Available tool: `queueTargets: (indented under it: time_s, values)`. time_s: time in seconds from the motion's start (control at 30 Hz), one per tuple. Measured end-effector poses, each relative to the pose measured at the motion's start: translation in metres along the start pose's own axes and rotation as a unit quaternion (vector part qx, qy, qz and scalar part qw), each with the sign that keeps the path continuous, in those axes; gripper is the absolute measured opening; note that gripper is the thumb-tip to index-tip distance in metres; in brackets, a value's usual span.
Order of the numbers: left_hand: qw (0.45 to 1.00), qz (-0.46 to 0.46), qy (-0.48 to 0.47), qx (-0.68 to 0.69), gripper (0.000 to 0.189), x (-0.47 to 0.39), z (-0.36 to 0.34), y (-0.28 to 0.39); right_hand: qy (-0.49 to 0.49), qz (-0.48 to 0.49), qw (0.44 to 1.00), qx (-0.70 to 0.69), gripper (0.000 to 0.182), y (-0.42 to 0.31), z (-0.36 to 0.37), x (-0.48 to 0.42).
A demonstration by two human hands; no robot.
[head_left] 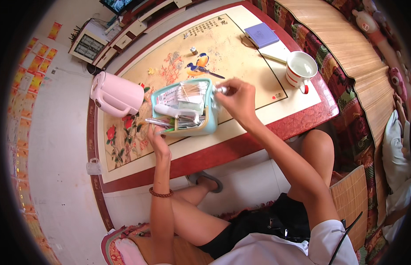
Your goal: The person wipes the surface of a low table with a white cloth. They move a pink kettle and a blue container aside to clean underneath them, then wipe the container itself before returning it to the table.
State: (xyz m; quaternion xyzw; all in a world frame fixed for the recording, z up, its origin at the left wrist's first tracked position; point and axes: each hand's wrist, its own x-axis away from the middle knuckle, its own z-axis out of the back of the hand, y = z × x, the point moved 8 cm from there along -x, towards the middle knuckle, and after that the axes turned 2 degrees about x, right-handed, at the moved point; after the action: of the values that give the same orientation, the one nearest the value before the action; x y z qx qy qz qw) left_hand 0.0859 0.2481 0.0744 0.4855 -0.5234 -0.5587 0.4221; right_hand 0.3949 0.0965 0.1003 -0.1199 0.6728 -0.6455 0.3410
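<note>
A teal plastic storage box (211, 123) is on the table in front of me. My left hand (158, 140) grips its near left corner. Cotton swabs (192, 91) in a clear pack, a white handled item (169, 110) and a bundle of thin packets (189, 122) fill the box. Pens or slim sticks (160, 123) stick out beside my left fingers. Just off the box's right wall, my right hand (238, 97) pinches a small white and silvery object (222, 89) between thumb and fingers. That object is blurred, and its kind is unclear.
A pink electric kettle (121, 92) stands left of the box. Beyond are a small battery-like cylinder (193, 50) and a yellow trinket (151, 71). At right are a purple notebook (262, 35), a pen (273, 58) and a mug (301, 68) of clear liquid.
</note>
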Motion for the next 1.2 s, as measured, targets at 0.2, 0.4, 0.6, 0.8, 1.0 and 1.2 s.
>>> queueTargets:
  time_s: [0.2, 0.4, 0.6, 0.8, 1.0, 1.2]
  values:
    - [1.000, 0.017, 0.001, -0.015, 0.033, 0.005, -0.010, -0.002, -0.027, -0.021, 0.997, 0.064, 0.020, 0.030, 0.000, 0.023]
    - [0.999, 0.026, -0.046, -0.001, 0.037, -0.004, 0.004, -0.011, -0.106, -0.045, 0.989, 0.097, 0.018, 0.034, -0.008, 0.020]
    - [0.983, -0.184, 0.016, 0.001, 0.056, 0.017, 0.050, 0.064, -0.084, -0.048, 0.985, 0.144, 0.020, 0.016, 0.015, 0.000]
    - [0.755, -0.495, -0.176, -0.392, 0.083, 0.098, -0.096, 0.169, -0.041, -0.128, 0.989, -0.061, 0.021, 0.055, 0.009, 0.004]
    - [0.662, -0.432, -0.223, -0.571, 0.114, 0.056, -0.162, 0.159, -0.019, -0.241, 0.943, -0.230, 0.019, 0.064, -0.006, 0.023]
    - [0.687, -0.432, -0.282, -0.511, 0.107, 0.085, -0.193, 0.154, -0.032, -0.228, 0.948, -0.217, 0.031, 0.067, -0.004, 0.022]
